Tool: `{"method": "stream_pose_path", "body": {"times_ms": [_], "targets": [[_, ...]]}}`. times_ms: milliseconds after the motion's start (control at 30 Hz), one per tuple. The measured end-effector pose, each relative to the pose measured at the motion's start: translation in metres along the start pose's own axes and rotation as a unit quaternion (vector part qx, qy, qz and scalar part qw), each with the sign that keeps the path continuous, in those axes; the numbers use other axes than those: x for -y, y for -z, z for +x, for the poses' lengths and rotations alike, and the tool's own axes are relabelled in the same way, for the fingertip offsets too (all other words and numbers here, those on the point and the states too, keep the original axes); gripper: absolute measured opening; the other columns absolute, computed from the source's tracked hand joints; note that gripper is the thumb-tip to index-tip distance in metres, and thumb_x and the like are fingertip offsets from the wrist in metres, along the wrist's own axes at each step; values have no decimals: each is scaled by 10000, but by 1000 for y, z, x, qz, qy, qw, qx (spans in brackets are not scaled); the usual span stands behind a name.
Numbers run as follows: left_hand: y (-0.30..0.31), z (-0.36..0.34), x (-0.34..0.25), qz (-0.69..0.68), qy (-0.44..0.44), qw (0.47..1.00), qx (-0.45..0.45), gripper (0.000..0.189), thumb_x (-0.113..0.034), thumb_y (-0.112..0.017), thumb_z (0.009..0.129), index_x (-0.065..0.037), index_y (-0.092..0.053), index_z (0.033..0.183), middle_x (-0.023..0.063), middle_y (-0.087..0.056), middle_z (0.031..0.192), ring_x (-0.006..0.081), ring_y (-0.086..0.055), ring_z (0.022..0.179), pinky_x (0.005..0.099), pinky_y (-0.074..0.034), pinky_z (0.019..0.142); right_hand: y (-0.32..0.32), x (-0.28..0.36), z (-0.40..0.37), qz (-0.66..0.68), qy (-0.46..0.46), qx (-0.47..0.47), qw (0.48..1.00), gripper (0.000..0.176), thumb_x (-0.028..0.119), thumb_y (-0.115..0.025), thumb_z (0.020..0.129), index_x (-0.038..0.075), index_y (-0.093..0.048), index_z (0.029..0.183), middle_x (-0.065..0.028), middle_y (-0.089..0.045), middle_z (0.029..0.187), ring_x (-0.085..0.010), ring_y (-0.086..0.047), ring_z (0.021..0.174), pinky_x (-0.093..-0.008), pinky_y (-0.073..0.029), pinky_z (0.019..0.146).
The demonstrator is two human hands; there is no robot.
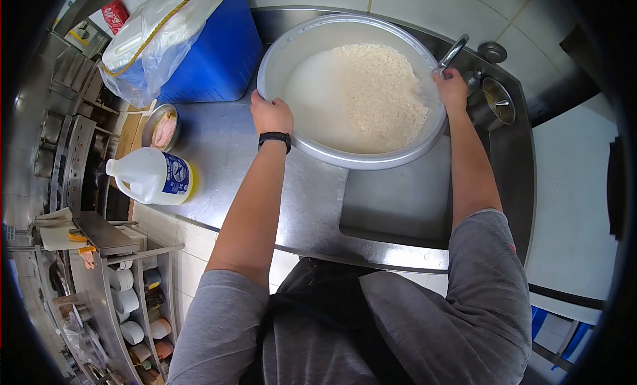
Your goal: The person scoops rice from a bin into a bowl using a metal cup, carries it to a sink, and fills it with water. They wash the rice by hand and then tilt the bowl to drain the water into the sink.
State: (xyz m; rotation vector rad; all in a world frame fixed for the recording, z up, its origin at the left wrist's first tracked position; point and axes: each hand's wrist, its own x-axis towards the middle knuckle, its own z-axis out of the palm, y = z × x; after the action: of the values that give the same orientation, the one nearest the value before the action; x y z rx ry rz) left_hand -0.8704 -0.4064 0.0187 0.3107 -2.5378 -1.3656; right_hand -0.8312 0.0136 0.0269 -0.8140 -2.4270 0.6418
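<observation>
A wide metal basin point(371, 161) of white rice point(388, 93) and cloudy water point(318, 96) sits over the sink point(398, 202) and the steel counter beside it. The rice is heaped toward the right, while the water lies on the left. My left hand point(272, 115), with a black watch on its wrist, is closed on the basin's left rim. On the opposite side, my right hand point(452, 90) grips the right rim, right by the faucet point(454, 52); its fingertips are partly hidden.
A blue cooler point(219, 53) under clear plastic stands back left. Nearer are a metal bowl of raw meat point(163, 128) and a plastic jug point(152, 176) of yellow liquid. A steel container point(497, 100) stands right of the faucet. Shelves with bowls point(125, 299) are lower left.
</observation>
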Motion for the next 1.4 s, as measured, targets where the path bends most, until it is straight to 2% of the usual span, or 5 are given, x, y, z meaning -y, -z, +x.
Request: {"method": "stream_pose_path", "body": {"times_ms": [167, 233, 433, 767, 1400], "targets": [[0, 0, 1, 10, -10, 1000, -6, 569, -103, -510, 871, 104, -334, 1371, 333, -488, 1272, 424, -535, 1152, 434, -435, 999, -1, 0, 1, 0, 6, 1, 1000, 451, 418, -714, 791, 55, -651, 1051, -196, -691, 966, -334, -665, 929, -404, -507, 811], [0, 0, 0, 10, -8, 1000, -5, 567, -103, -508, 872, 104, -335, 1371, 333, -491, 1269, 423, -534, 1152, 434, -434, 1000, -2, -1, 1, -9, 18, 1, 1000, 351, 348, -618, 877, 42, -641, 1047, -223, -684, 951, -391, -653, 921, -446, -501, 821], [-1, 0, 1, 17, -12, 1000, -16, 563, -98, -514, 871, 105, -342, 1368, 330, -498, 1264, 421, -533, 1155, 430, -431, 1004, -7, -6, 2, -30, 46, -49, 997, 267, 227, -477, 946, 54, -650, 1051, -221, -677, 966, -408, -642, 927, -470, -497, 806], [0, -1, -1, 15, -8, 1000, -13, 567, -98, -522, 869, 104, -344, 1368, 330, -504, 1259, 423, -534, 1157, 434, -436, 1000, -11, -13, 5, -6, 67, -58, 996, 253, 193, -472, 936, 56, -661, 1034, -215, -682, 948, -401, -649, 905, -458, -506, 803], [-1, 1, 2, 11, -11, 1000, -6, 562, -93, -504, 866, 114, -338, 1361, 334, -497, 1262, 427, -523, 1164, 435, -426, 1009, -11, -11, 5, -3, 48, -60, 997, 242, 197, -501, 915, 68, -668, 1034, -219, -681, 943, -401, -649, 909, -461, -505, 801]]}}
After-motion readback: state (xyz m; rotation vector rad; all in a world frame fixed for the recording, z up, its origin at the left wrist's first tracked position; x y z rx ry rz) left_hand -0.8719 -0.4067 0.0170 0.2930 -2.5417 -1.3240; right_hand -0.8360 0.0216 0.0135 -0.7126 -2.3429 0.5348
